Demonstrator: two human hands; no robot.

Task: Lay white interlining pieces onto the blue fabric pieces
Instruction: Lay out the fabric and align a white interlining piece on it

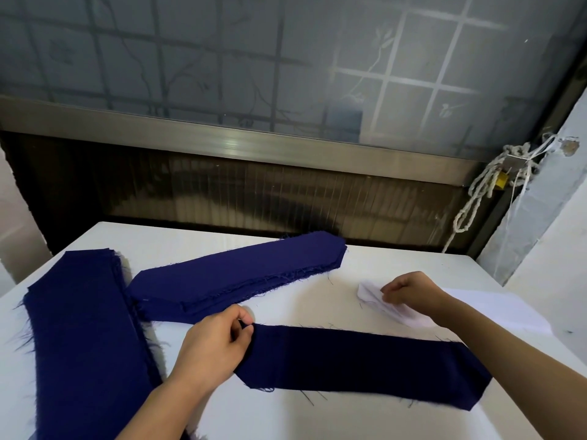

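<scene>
- Single blue piece (pixel 365 363) lies flat on the white table (pixel 317 420), near centre, long axis running left to right; judged to be set apart from the stacks so it can take one interlining piece
- Left hand (pixel 212 347) is at its left end: thumb and forefinger (pixel 246 320) pinch the far-left corner of the cloth, other fingers curled at the edge; probable purpose is to anchor the piece and hold it flat while the other hand fetches
- Cloth sits between those fingertips at the corner only; the rest of the piece is untouched, its right end passing under the right forearm
- Interlining stack (pixel 495 308) lies at the right of the table, just beyond the blue piece, placed within easy reach of the right hand (pixel 409 292)
- Right hand is on the stack's left end, fingers (pixel 389 292) curled and gripping the top interlining sheet (pixel 370 293), whose tip is crumpled and lifted off the pile; white on white, so I cannot tell whether one sheet or several is caught
- Interlining meets the fingertips and runs under the palm; it is apart from the blue piece, none laid on yet
- Left blue stack (pixel 85 338) and far blue stack (pixel 235 274) wait just beside each other, untouched
</scene>
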